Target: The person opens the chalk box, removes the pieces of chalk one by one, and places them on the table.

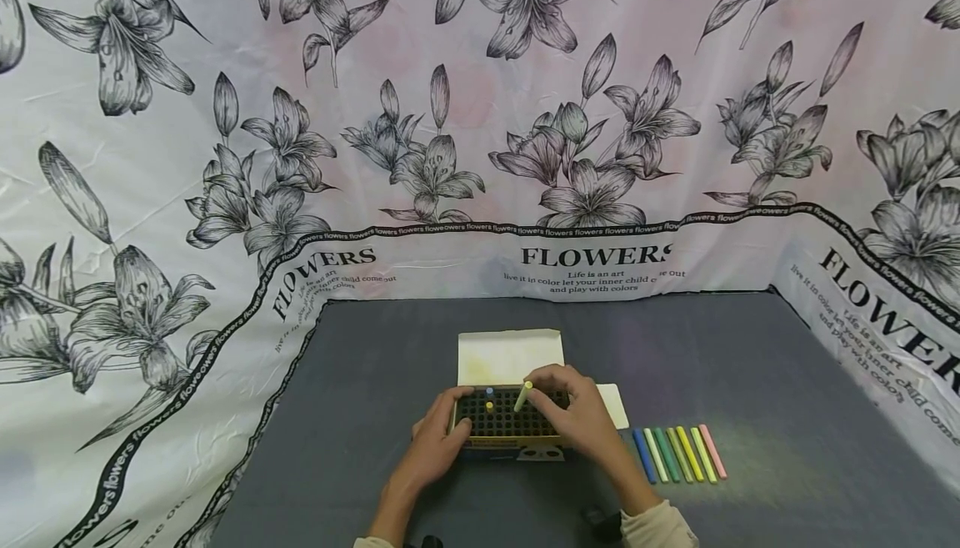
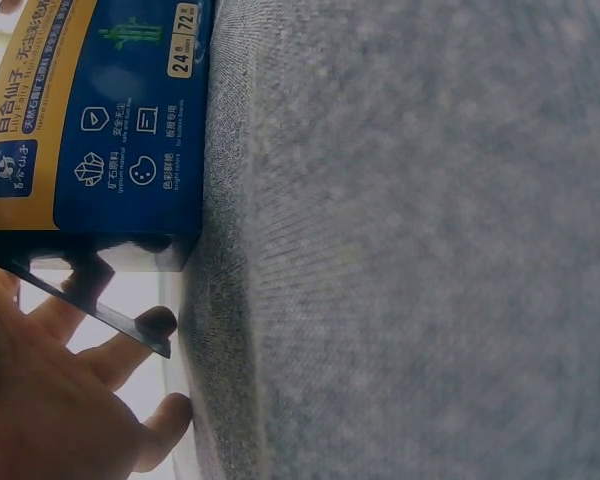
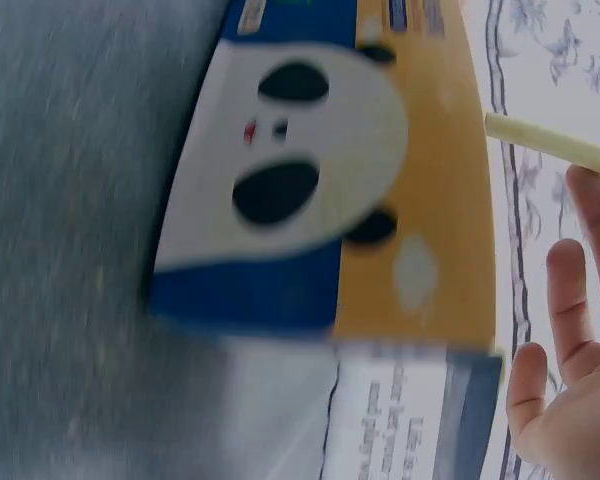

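A chalk box (image 1: 510,441) with a black insert full of round holes stands on the dark table, its lid (image 1: 510,356) folded back. My left hand (image 1: 432,441) grips the box's left end, thumb near the front corner. Over the insert, my right hand (image 1: 581,410) pinches a pale yellow chalk stick (image 1: 522,396), tilted, its lower end close to the holes. A blue chalk (image 1: 490,392) and a yellow chalk (image 1: 490,407) sit in holes left of it. The right wrist view shows the held stick beyond the box's panda front (image 3: 370,290).
Right of the box lies a row of several chalk sticks (image 1: 678,454) in blue, pale, green, yellow and pink. A white flap (image 1: 613,406) shows behind my right hand. Flower-printed cloth (image 1: 450,264) rises behind the table (image 1: 360,364) and along its sides.
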Demonstrator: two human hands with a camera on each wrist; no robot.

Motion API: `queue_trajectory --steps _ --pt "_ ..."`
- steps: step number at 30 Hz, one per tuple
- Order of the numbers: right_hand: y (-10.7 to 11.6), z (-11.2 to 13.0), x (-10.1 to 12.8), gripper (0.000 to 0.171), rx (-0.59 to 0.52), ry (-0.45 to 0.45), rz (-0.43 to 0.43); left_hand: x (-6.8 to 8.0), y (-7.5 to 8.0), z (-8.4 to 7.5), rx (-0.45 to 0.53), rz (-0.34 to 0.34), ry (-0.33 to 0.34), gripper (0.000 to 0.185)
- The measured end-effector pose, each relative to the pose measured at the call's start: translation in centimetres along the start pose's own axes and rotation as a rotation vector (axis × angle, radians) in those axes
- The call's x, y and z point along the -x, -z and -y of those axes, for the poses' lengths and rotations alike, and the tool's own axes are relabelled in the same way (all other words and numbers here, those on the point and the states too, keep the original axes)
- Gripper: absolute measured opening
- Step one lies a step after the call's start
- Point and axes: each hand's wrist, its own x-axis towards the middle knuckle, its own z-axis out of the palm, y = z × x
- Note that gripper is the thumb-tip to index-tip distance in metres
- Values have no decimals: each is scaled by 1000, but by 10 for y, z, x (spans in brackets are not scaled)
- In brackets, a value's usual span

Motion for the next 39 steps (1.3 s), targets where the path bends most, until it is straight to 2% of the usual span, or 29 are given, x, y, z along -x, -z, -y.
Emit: queue_trajectory --steps 5,9,17,24,29,33,39 --pt "21 -4 5 13 18 -71 -72 0 -1 0 13 0 4 44" --pt "40 -9 9 13 33 -89 -130 1 -1 -1 25 4 20 45" --pt "75 -28 23 18 36 -16 -194 1 -1 -1 9 8 15 45" --pt "97 -40 37 20 51 -33 -252 1 -1 0 1 10 9 46" --pt "114 -53 46 21 56 -7 -307 0 0 0 9 19 4 46" --pt "131 -63 56 23 116 -11 -329 0 1 0 9 25 6 46" --pt "161 -73 71 22 266 -142 -311 0 2 -1 11 26 1 45"
